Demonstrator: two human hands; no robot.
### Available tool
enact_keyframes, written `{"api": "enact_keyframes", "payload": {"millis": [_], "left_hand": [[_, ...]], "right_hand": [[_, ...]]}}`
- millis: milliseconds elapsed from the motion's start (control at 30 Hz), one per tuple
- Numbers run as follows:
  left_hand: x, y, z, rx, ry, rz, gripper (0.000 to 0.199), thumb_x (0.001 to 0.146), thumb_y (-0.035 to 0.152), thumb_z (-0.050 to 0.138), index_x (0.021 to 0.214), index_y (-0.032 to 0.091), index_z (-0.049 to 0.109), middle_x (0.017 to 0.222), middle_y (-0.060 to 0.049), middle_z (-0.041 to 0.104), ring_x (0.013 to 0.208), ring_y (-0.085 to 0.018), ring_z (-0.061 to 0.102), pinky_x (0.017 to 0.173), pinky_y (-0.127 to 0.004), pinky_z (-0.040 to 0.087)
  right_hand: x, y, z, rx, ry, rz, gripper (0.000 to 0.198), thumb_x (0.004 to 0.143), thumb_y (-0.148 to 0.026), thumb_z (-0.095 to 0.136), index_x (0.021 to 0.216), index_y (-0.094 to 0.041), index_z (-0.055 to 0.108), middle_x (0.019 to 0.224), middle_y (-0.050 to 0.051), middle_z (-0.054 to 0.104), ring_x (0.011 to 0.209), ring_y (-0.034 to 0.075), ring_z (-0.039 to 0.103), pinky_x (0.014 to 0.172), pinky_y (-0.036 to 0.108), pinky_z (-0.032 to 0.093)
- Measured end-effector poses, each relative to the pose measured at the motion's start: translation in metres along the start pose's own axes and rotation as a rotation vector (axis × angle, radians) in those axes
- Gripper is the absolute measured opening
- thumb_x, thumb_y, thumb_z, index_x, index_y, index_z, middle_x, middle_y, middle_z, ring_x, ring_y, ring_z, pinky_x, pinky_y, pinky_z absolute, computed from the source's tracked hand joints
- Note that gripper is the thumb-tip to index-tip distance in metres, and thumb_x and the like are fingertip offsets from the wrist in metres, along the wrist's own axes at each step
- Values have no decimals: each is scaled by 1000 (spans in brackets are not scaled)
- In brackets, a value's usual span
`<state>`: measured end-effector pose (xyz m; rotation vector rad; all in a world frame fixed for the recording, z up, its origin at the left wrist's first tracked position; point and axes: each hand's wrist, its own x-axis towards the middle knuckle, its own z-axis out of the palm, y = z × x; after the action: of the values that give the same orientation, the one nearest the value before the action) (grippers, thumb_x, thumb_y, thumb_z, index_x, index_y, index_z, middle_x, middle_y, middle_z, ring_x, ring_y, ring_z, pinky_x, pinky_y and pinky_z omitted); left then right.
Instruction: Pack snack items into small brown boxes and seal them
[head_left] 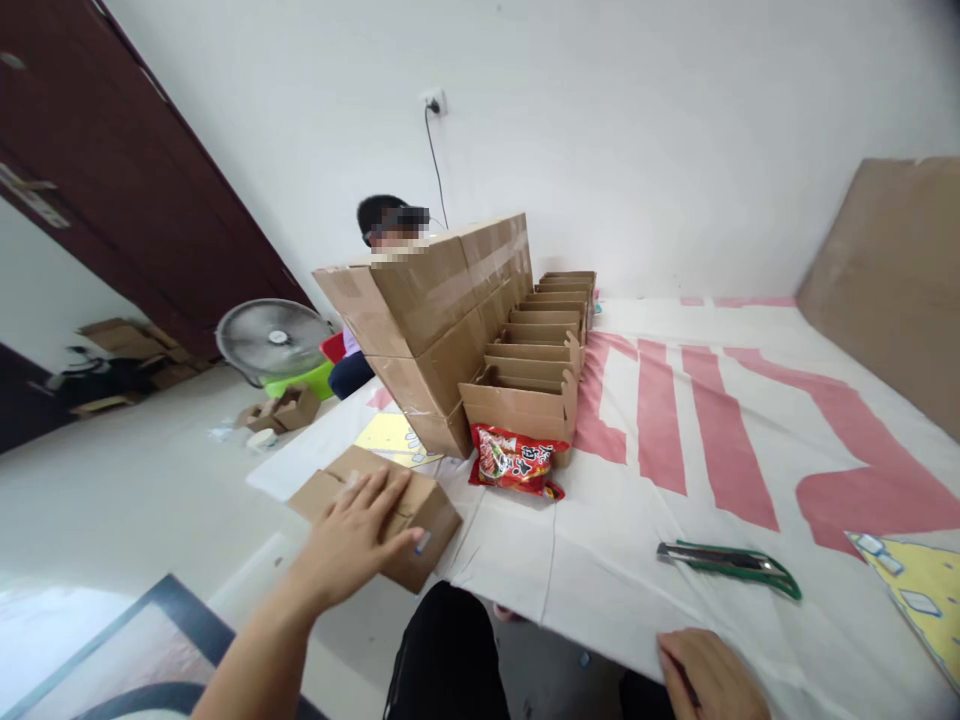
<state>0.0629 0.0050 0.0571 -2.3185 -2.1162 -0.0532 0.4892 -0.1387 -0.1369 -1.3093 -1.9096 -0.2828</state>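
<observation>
A closed cardboard box lies at the table's near left edge and partly overhangs it. My left hand rests on its top, fingers spread and thumb reaching toward the right end. Low in the view, my right hand is at the table edge with its fingers curled together; their inner side is hidden. A green box cutter lies on the table just beyond it. Farther left, a red food packet leans against the nearest box of a row of open cardboard boxes.
Taped boxes are stacked like a wall along the table's left side. Behind them sits another person. A fan and small cartons are on the floor at left. A large cardboard panel stands at right.
</observation>
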Motion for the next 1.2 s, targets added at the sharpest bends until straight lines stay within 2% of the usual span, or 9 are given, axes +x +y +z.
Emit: {"api": "enact_keyframes", "payload": {"millis": [133, 267, 400, 500, 600, 700, 867, 1000, 1200], "left_hand": [[-23, 46, -1, -67, -6, 266, 65, 82, 58, 56, 143, 39, 42, 149, -7, 45, 131, -39, 41, 102, -56, 36], [-31, 99, 13, -125, 148, 523, 58, 89, 47, 51, 145, 36, 40, 145, -7, 50, 120, -34, 48, 98, -52, 42], [-34, 148, 31, -181, 329, 518, 55, 90, 42, 51, 142, 26, 47, 140, -10, 55, 116, -36, 48, 92, -53, 45], [-33, 169, 37, -242, 368, 523, 55, 89, 43, 52, 138, 20, 51, 136, -14, 57, 113, -36, 49, 91, -55, 44], [-25, 165, 30, -283, 341, 579, 45, 94, 36, 46, 133, 17, 56, 134, -14, 58, 111, -32, 52, 94, -51, 45], [-9, 137, 16, -313, 233, 665, 36, 97, 30, 39, 121, 18, 64, 125, -11, 66, 107, -26, 58, 93, -44, 47], [15, 85, 0, -316, 142, 591, 36, 89, 42, 58, 120, 26, 64, 130, -8, 63, 121, -31, 52, 105, -54, 35], [23, 70, 12, -571, 122, 627, 34, 90, 38, 58, 120, 25, 62, 134, -10, 57, 127, -28, 47, 108, -48, 38], [26, 72, 29, -755, 175, 591, 25, 89, 29, 58, 113, 23, 64, 129, -11, 57, 125, -27, 48, 107, -51, 39]], "right_hand": [[4, -3, -2, 24, 7, 18, 12, 84, -22, 61, 95, -20, 67, 81, 4, 72, 74, 20, 69, 70, 32, 56], [8, -5, -5, 62, -29, 49, 11, 86, -22, 60, 95, -21, 66, 80, 5, 71, 73, 20, 68, 68, 32, 55], [15, -10, -7, 76, -15, 58, 10, 87, -21, 57, 94, -20, 65, 77, 5, 70, 70, 19, 67, 65, 30, 54], [21, -17, -10, 98, -28, 95, 9, 89, -22, 55, 93, -21, 63, 76, 5, 68, 69, 19, 66, 64, 31, 54], [28, -18, -18, 149, -84, 155, 12, 91, -27, 52, 94, -21, 63, 80, 6, 69, 73, 19, 66, 64, 30, 56], [36, -4, -31, 106, -97, 198, 19, 93, -34, 51, 100, -22, 63, 90, 7, 70, 84, 20, 67, 71, 32, 57], [45, 49, -47, -207, -115, 141, 36, 93, -42, 44, 114, -21, 64, 115, 11, 67, 106, 27, 62, 88, 45, 51], [41, 89, -36, -408, -262, 182, 43, 92, -37, 37, 124, -20, 61, 129, 12, 62, 121, 33, 54, 93, 52, 45], [64, 111, -25, -259, -376, 132, 35, 91, -36, 45, 113, -19, 65, 101, 12, 70, 90, 27, 65, 83, 45, 50]]}}
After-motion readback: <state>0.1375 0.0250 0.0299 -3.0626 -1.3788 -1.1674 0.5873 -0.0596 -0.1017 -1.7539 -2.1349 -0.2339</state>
